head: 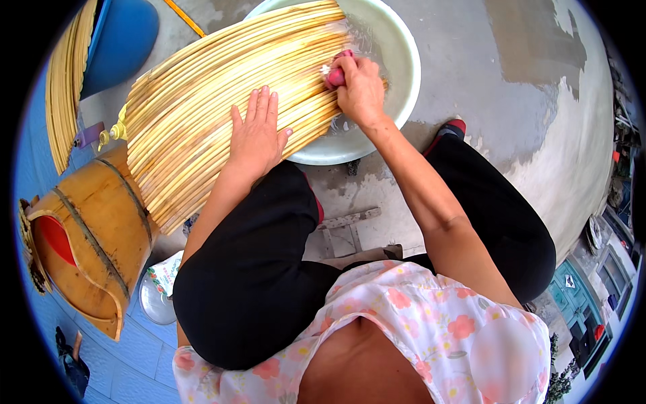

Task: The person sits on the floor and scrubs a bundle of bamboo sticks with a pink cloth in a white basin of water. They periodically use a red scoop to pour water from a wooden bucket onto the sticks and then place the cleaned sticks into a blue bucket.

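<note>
A large mat of pale, straw-coloured plant stalks (202,106) lies slanting, its right end over a pale green basin (411,86) with water in it. My left hand (260,134) rests palm down on the mat's middle, fingers spread and holding nothing. In my right hand (364,91) is a bunched pink scrubbing pad or cloth (335,77), pressed against the mat's right end above the basin. White bits that look like suds show beside the pad. My grip hides part of it, so its exact kind is unclear.
A yellow tap (118,129) sits by the mat's left end. Below it stands an orange-brown banded tub (96,217). Another stalk mat (61,96) leans by a blue container (121,50). A wooden frame (348,219) lies between my legs; wet patches mark the concrete floor (454,60).
</note>
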